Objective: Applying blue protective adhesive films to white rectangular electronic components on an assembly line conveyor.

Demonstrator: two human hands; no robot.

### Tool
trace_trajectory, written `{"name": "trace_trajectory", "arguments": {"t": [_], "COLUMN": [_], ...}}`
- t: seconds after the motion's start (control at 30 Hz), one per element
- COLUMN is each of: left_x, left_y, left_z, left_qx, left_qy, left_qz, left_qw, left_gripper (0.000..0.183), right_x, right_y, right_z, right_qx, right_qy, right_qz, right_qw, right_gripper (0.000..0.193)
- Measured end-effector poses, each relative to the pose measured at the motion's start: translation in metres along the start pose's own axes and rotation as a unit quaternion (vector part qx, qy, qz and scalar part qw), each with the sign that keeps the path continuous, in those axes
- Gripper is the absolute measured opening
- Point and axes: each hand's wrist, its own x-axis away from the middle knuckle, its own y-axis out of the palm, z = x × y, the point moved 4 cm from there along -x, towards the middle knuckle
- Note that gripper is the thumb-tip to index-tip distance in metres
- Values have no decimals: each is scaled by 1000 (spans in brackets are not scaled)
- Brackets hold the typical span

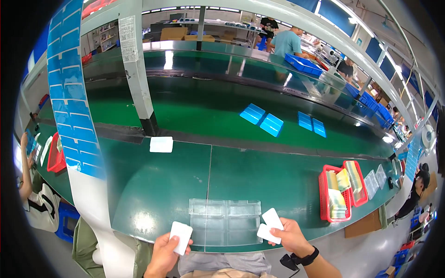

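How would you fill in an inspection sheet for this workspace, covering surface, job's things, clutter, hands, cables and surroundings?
Surface: green table, glossy, with a thin seam.
Job's things: white cards in both hands; clear plastic tray lying between the hands at the near edge.
Clutter: two red baskets holding yellowish pieces, at right; white rectangular item near the far edge.
Hands: left hand grips at least one card; right hand grips two, fanned.
Cables: possibly a thin cord by the black object near the right wrist; too small to confirm.
Surroundings: blue panels on a green surface beyond; other people farther off.
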Motion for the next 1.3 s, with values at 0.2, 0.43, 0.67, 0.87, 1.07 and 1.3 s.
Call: {"name": "trace_trajectory", "arguments": {"t": [0.2,0.43,0.67,0.87,1.07,1.3], "left_x": [-20,-40,-38,-47,-64,-70], "left_y": [50,78,82,40,45,85], "left_z": [25,19,20,50,53,43], "left_qx": [-483,-589,-656,-284,-200,-574], "left_qy": [145,290,364,140,58,261], "left_qz": [-20,-142,-135,-24,-80,-114], "left_qw": [863,740,648,948,975,767], "left_gripper": [14,24,31,13,26,16], "right_x": [-10,-18,-13,-10,-31,-36], "right_y": [28,63,61,3,4,56], "right_z": [-6,-4,5,-18,-28,-41], "right_qx": [332,520,521,151,99,475], "right_qy": [-175,-297,-400,-173,-61,-202], "right_qz": [116,68,134,128,21,95], "right_qw": [920,798,742,965,993,851], "right_gripper": [20,16,15,18,32,23]}}
